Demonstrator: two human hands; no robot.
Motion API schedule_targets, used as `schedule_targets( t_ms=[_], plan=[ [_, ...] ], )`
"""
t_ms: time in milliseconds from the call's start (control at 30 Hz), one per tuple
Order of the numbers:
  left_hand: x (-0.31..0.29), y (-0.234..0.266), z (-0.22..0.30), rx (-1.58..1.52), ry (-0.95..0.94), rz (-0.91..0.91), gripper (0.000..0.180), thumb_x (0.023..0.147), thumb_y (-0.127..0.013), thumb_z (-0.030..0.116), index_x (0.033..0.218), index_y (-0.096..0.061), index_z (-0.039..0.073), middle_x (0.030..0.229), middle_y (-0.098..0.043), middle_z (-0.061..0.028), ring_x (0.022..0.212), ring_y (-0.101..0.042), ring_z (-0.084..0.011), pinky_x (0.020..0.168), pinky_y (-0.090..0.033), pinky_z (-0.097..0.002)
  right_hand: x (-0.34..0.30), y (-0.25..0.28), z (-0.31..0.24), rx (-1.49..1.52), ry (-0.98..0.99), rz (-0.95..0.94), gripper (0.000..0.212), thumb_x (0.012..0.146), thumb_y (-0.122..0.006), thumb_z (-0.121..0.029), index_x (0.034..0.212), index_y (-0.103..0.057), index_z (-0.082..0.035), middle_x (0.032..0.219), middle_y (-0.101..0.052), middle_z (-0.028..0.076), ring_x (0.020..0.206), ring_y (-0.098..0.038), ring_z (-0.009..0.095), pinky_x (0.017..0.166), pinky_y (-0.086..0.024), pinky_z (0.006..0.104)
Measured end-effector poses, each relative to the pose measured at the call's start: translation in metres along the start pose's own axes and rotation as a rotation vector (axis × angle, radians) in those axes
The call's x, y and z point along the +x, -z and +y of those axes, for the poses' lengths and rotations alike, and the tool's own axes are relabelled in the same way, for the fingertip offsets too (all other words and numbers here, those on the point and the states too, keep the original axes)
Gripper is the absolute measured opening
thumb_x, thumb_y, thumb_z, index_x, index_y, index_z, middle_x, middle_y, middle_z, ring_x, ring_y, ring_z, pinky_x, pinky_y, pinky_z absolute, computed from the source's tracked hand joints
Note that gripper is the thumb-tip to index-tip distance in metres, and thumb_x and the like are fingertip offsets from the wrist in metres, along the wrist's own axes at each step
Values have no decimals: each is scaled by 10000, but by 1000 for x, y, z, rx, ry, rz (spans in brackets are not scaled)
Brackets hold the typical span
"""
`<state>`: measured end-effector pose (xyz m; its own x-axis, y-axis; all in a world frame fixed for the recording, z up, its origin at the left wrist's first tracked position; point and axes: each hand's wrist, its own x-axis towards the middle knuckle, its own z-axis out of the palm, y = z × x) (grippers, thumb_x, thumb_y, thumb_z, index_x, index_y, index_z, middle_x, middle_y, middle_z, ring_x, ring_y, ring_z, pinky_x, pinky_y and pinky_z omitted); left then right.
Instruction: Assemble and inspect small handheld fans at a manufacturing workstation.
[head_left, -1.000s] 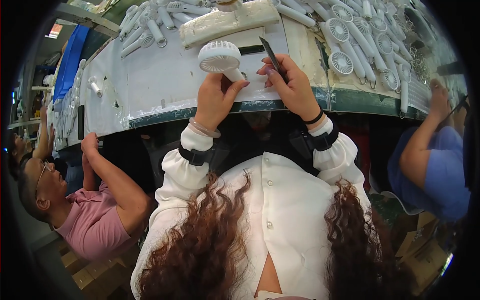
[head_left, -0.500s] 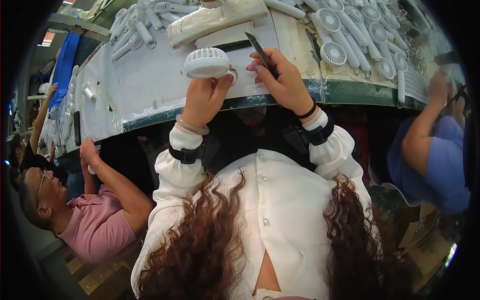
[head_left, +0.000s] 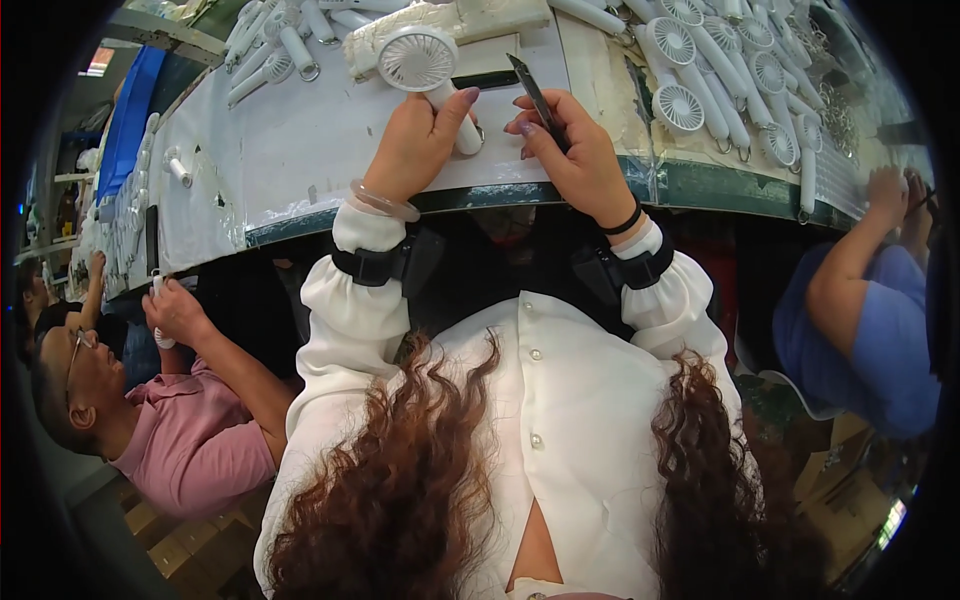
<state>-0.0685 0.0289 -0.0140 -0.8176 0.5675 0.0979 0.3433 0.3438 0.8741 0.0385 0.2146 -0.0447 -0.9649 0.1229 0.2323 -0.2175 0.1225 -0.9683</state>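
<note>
A white handheld fan (head_left: 418, 60) is gripped in my left hand (head_left: 416, 140). Its round slatted head stands above my fingers and faces up toward me, while the handle's lower end, with a small metal ring, sticks out past my thumb. My right hand (head_left: 578, 150) is closed around a dark, slim utility knife (head_left: 536, 98), its tip pointing up and to the left, apart from the fan. Both hands are over the near edge of the white-topped worktable (head_left: 310, 150).
A worn cream foam block (head_left: 500, 22) lies beyond my hands, with a black strip (head_left: 484, 80) before it. Many white fans (head_left: 680, 105) are piled at the right, more (head_left: 265, 75) at the far left. Co-workers sit on both sides, one in pink (head_left: 200, 440), one in blue (head_left: 860, 330).
My left hand has tilted the fan, so its head now faces me and its handle shows. The knife has shifted slightly right with my right hand. The left co-worker's hands moved a little.
</note>
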Motion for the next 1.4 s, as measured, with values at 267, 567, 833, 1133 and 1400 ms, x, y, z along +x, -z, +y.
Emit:
schedule_targets(
  t_ms=[267,567,833,1133,1400],
  plan=[
    [-23,-16,-2,146,-260,111,373,1021,-578,362,931,-680,16,775,-677,-152,719,-637,-365,654,-492,-410,2,0,3,0,10,1,277,1012,-558,-61,1276,-525,15,1059,-693,88,976,-649,110,792,-544,248],
    [-27,-6,-4,192,-339,56,302,984,-639,340,987,-685,42,862,-686,-144,766,-646,-343,669,-501,-394,-1,-1,2,1,10,3,276,1013,-565,-65,1275,-530,13,1060,-689,89,996,-664,126,791,-546,250],
    [-43,-6,2,47,-228,19,267,853,-798,150,1044,-638,53,1141,-638,-99,802,-643,-225,724,-530,-324,-2,1,2,-56,31,7,280,1005,-572,-60,1272,-533,15,1066,-691,102,992,-671,131,789,-551,256],
    [-56,-19,3,37,-520,178,403,769,-855,82,1079,-597,65,1186,-588,-139,951,-629,-251,781,-539,-344,2,1,-3,-25,-45,2,203,1006,-583,-87,1180,-548,11,1049,-694,79,836,-649,93,733,-531,235],
    [-60,-29,0,103,-623,108,393,714,-878,41,1040,-662,74,1185,-583,-122,915,-645,-249,784,-554,-350,16,-5,-3,268,-181,-120,206,1003,-605,-131,1155,-551,-3,986,-697,41,763,-621,75,688,-512,222]
  ],
)
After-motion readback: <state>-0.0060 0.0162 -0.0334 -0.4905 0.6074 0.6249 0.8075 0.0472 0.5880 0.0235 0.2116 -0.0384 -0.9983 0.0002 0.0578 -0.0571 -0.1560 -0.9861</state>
